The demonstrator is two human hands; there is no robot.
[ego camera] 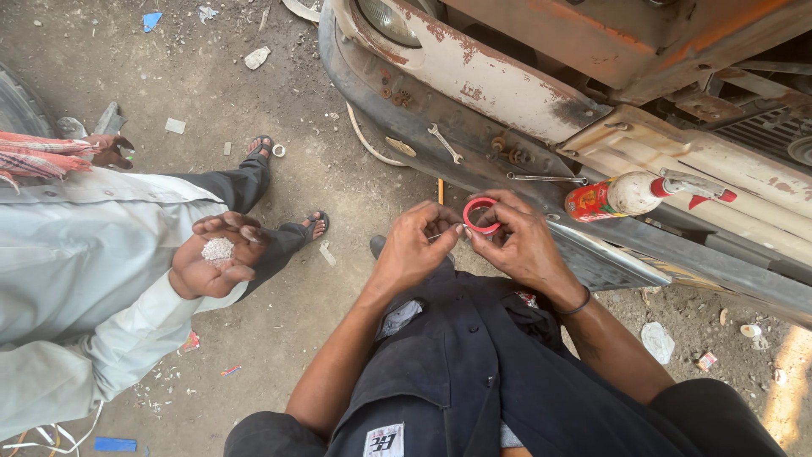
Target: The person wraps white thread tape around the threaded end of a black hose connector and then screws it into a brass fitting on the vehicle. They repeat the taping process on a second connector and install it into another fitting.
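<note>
**Inspector:** Your right hand [523, 241] is closed on a red tape roll [481, 215], pinched at its rim just in front of the rusted bumper [474, 80]. Your left hand [413, 245] is closed too, fingertips pinched at the roll's left edge, apparently on the loose end of the tape; the end itself is too small to make out.

**Operator:** How should I handle it?

**Inspector:** In my judgement, keep the roll steady in the right hand and let the left do the pulling. Draw the end straight off, flat, so it does not fold onto itself. Hold it clear of the dusty ground [338, 169] and the greasy metal.

**Operator:** And the count?

**Inspector:** One tape roll. Two spanners on the bumper: one small spanner [444, 142] and one long spanner [547, 178]. One spray bottle [630, 195] with a red label and red-and-white trigger, lying on its side just right of your hands. One other person stands at your left; one hand of theirs [216, 254] is cupped, palm up, holding a small heap of pale granules [218, 250]. Two sandalled feet [288, 190] of theirs show.
</note>
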